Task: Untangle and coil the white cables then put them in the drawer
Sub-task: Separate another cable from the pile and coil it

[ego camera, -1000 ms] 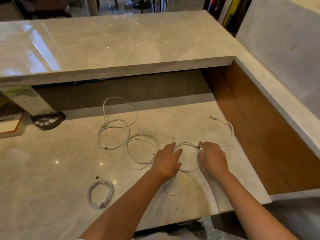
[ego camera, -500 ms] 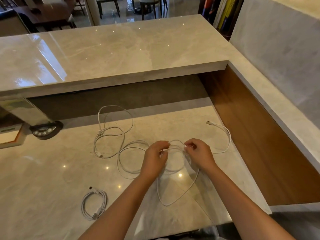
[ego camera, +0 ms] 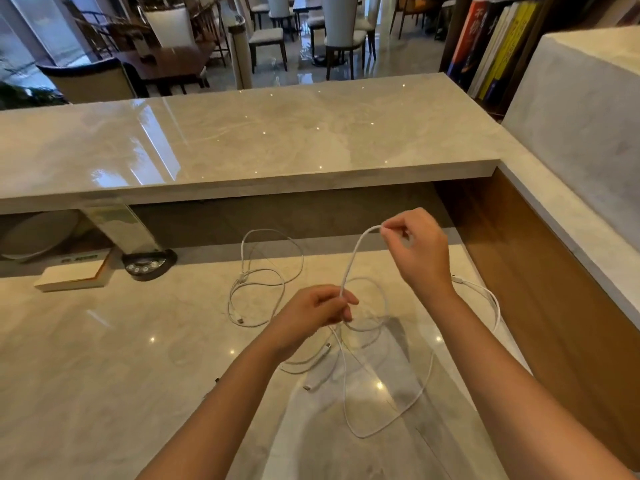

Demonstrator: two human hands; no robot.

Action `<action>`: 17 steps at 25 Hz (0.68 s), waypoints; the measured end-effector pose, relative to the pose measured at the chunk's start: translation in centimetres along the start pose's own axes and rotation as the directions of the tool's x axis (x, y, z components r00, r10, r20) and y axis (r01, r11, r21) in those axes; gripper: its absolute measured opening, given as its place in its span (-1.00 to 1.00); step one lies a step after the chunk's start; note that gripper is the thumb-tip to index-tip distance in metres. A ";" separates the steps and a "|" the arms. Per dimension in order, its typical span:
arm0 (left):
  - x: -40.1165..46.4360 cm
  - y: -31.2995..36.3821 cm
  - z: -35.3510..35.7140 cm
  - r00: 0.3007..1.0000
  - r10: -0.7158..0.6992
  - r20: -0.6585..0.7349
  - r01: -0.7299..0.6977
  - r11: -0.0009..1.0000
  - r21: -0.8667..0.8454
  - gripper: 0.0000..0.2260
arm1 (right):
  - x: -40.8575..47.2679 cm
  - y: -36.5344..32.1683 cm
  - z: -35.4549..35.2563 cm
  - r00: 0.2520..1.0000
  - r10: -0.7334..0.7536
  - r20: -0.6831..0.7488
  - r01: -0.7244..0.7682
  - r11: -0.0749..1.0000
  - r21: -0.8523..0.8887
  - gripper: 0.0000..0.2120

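white cable rises in a taut arc between two hands above the pale marble worktop. the right hand, raised toward 1 o'clock of the frame's centre, pinches the cable's upper end between thumb and forefinger, the other fingers curled in loosely. the left hand, lower and toward 7 o'clock from the right one, has its fingers closed round the same strand where it comes down. below the left hand the cable drops into loose overlapping loops that lie on the worktop at about 5 o'clock of that hand, with two plug ends showing among them; how many separate cables make up this bundle i cannot tell. one white strand with a connector trails out at 3 o'clock, just behind the right wrist, and curves down along the worktop's right edge. a second tangle of white cable lies flat at 10 o'clock of the left hand, apart from both hands, its loops reaching back toward the dark recess under the raised marble counter. at 9 o'clock, near the back edge of the worktop, sit a round black base with buttons and a flat white box. beyond the counter stand chairs, and books at 1 o'clock.
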State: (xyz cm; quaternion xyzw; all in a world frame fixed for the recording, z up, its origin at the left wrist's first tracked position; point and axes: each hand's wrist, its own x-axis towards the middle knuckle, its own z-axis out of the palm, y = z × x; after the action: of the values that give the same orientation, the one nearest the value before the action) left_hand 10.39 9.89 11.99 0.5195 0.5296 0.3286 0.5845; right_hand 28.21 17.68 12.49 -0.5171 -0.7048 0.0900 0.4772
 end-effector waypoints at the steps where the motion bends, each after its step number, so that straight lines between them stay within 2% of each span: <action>1: -0.3 -0.7 -0.4 1.000 0.003 -0.005 -0.003 0.999 0.042 -0.82 | 0.5 0.1 -0.3 0.997 -0.063 -0.033 0.061 0.996 -0.062 -0.97; 3: -0.8 -1.8 -1.5 0.998 0.012 -0.062 -0.004 0.992 0.124 -0.84 | 0.7 0.7 -0.9 0.987 -0.151 -0.058 0.136 0.968 -0.209 -0.95; 6: -1.0 -2.7 -3.5 0.993 0.018 -0.115 0.019 0.950 0.312 -0.85 | -0.2 1.4 -1.1 0.984 -0.151 -0.093 0.117 0.946 -0.303 -0.92; 8: -1.3 -2.6 -4.0 0.994 0.012 -0.113 0.022 0.956 0.293 -0.86 | -0.9 1.7 -0.9 0.990 -0.063 -0.124 0.024 0.955 -0.295 -0.90; 12: -2.0 -2.2 -5.5 0.996 -0.023 -0.082 0.022 1.000 -0.011 -0.85 | -2.6 2.7 -0.6 0.975 0.207 -0.076 -0.220 0.915 -0.339 -0.86; 15: -2.4 -2.3 -6.7 0.998 -0.055 0.017 0.051 0.981 0.189 -0.86 | -3.3 3.1 -1.1 0.953 0.296 -0.068 -0.299 0.874 -0.384 -0.85; 17: -2.5 -2.2 -6.8 0.999 -0.052 0.003 0.051 0.985 0.165 -0.86 | -3.5 3.2 -0.9 0.927 0.369 0.061 -0.296 0.824 -0.483 -0.85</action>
State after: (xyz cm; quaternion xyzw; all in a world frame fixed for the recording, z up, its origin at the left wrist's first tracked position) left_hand 2.95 8.81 11.23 0.5533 0.5661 0.2667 0.5498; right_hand 31.03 15.92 8.98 -0.7230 -0.6386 0.0393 0.2608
